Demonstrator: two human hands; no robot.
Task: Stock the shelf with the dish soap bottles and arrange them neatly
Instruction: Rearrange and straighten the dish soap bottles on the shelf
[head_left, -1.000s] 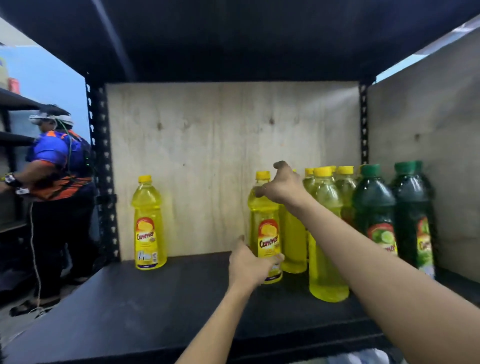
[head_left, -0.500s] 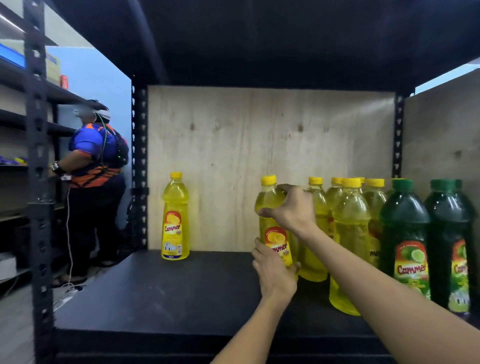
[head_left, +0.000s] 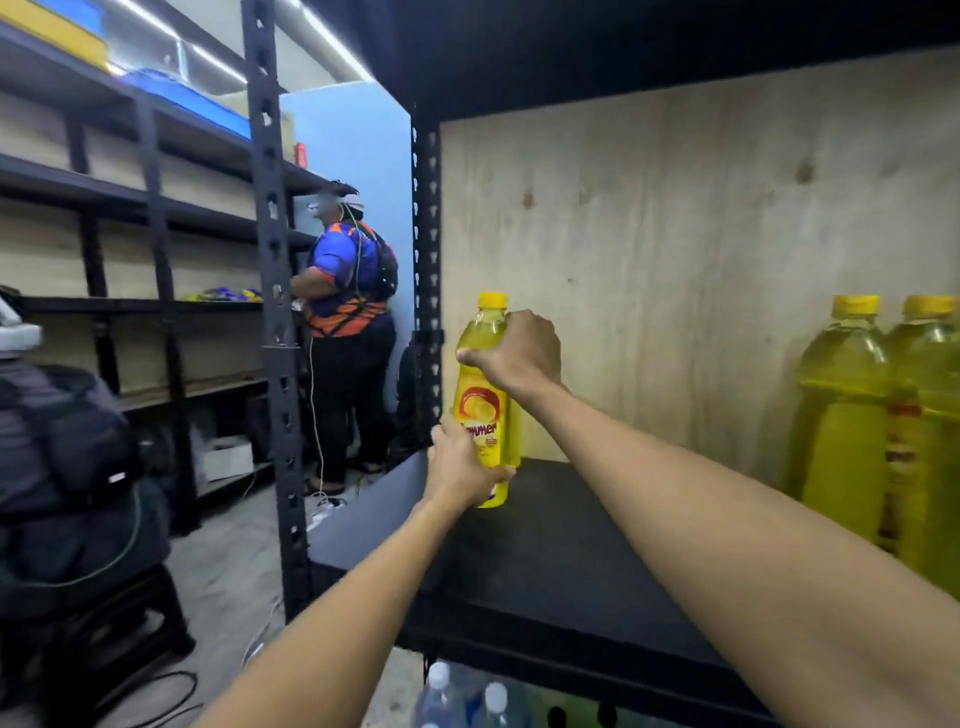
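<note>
A pale wooden board (head_left: 675, 249) makes the back wall on the right. A black metal post (head_left: 270, 312) full of holes stands up in the middle. To the left, long dark racks (head_left: 130, 192) run along the wall, with blue boxes (head_left: 187, 98) up top and a white box (head_left: 226, 457) down low. The far wall (head_left: 353, 145) is light blue. A person in a blue and orange shirt (head_left: 348, 280) stands there, back turned. The floor (head_left: 234, 566) is grey. Long bright lights (head_left: 332, 41) shine overhead.

We stretch both arms out in front; our right hand (head_left: 519, 353) grips the yellow bottle (head_left: 480, 413) near its top; our left hand (head_left: 462, 467) holds it low down, fingers curled round.
</note>
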